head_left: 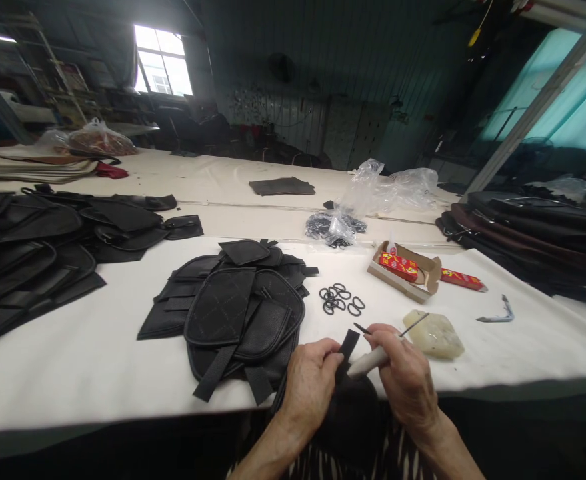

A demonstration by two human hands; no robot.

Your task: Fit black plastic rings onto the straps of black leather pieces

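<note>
My left hand [310, 377] pinches a short black strap [350, 343] between thumb and fingers, near the table's front edge. The strap's free end points up; a black piece [353, 413] hangs below, over the lap. Closed around an awl with a whitish handle [367, 362], my right hand [405, 373] is just right of the strap. The awl's thin metal shaft sticks out up and to the right. A small dark piece, perhaps a ring, shows at the right fingertips. Beyond the hands lies a cluster of black D-rings [340, 299]. Stacked black bag pieces [223, 307] with straps lie to the left.
A cardboard box [405, 287] holds a red carton [399, 265]; another red carton [463, 279] lies beside it. Near my right hand sits a yellowish translucent block [433, 335]. Black pieces [37, 240] pile up left, dark stacks [533, 233] right. Clear plastic bags [387, 187] lie farther back.
</note>
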